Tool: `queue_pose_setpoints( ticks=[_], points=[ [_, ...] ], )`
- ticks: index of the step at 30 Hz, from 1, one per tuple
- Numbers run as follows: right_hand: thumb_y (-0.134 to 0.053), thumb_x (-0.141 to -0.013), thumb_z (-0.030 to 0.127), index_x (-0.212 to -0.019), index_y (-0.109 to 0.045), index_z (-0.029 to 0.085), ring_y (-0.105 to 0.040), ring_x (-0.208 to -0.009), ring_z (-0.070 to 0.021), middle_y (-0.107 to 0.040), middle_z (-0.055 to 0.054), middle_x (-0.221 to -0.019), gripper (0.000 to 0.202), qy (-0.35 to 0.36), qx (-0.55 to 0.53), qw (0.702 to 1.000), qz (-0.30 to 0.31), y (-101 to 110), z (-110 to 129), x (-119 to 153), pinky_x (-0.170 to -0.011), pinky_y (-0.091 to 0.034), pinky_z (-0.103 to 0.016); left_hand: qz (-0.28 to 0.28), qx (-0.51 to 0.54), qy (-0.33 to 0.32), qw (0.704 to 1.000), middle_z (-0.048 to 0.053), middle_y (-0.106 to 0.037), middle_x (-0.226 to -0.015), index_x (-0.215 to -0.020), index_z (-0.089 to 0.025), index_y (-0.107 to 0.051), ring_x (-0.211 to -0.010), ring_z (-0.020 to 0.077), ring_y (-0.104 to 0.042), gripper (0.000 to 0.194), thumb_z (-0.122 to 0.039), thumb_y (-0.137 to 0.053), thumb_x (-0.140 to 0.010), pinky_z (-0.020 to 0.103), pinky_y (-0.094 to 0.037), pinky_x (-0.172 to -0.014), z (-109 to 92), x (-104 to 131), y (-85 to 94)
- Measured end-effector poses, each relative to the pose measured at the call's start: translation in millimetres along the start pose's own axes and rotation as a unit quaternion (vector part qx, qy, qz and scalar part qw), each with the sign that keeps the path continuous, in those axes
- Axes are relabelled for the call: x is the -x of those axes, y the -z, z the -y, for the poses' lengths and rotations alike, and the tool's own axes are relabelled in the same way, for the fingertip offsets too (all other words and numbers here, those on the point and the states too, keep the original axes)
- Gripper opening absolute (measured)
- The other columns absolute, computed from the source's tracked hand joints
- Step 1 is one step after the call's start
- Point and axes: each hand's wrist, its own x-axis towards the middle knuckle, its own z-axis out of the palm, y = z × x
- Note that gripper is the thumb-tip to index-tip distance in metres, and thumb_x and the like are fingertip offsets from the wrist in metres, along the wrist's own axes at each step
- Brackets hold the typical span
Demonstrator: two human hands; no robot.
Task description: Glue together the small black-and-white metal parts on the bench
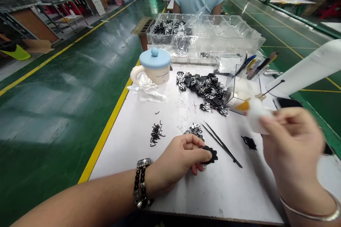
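Note:
My left hand (188, 156) pinches a flat black plastic part (210, 155) with notched edges, just above the table. Under and behind its fingers lies a small pile of shiny metal pieces (194, 129). In my right hand (293, 142), raised at the right and smeared by motion, is a whitish translucent thing (256, 117), too blurred to name. Black tweezers (223, 145) rest on the table between the hands. A little heap of black hook-shaped pieces (156, 134) sits to the left, and a small black clump (249, 143) lies near my right hand.
A big pile of black and metal parts (205, 88) covers the table's middle. Behind it stand clear compartment trays (213, 42). A lidded mug (156, 67) with crumpled tissue is at left; a clear pen holder (239, 90) and white curved arm (306, 67) are at right. A person sits opposite.

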Motion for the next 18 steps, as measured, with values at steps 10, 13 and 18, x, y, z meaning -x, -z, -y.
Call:
queue_pose_setpoints(
  ticks=[10, 13, 18],
  points=[
    [-0.075, -0.064, 0.030, -0.090, -0.048, 0.022, -0.058, -0.073, -0.0168, -0.059, -0.002, -0.087, 0.038, 0.020, 0.142, 0.978, 0.154, -13, -11, -15, -0.062, -0.045, -0.029, -0.004, -0.011, -0.018, 1.000, -0.007, -0.054, -0.051, -0.078, -0.015, -0.053, -0.045, 0.0060, -0.047, 0.022, -0.021, -0.070, -0.064, 0.017, -0.032, -0.042, -1, 3, -1.9],
    [-0.072, -0.070, 0.031, -0.101, -0.052, 0.023, -0.054, -0.071, -0.0157, -0.059, -0.006, -0.095, 0.038, 0.050, 0.189, 0.980, 0.016, 12, -8, -37, -0.061, -0.042, -0.030, 0.000, -0.012, -0.023, 1.000, -0.007, -0.054, -0.052, -0.077, -0.015, -0.053, -0.045, 0.0057, -0.047, 0.022, -0.022, -0.069, -0.065, 0.017, -0.033, -0.042, -1, 3, -1.4],
    [-0.067, -0.076, 0.031, -0.109, -0.061, 0.026, -0.061, -0.072, -0.0165, -0.067, -0.005, -0.093, 0.034, 0.072, 0.251, 0.965, -0.032, 26, -21, -72, -0.065, -0.043, -0.030, 0.014, -0.009, -0.021, 1.000, -0.007, -0.054, -0.052, -0.077, -0.015, -0.053, -0.045, 0.0060, -0.049, 0.022, -0.021, -0.070, -0.064, 0.017, -0.032, -0.041, 1, 3, -1.1]
  ],
)
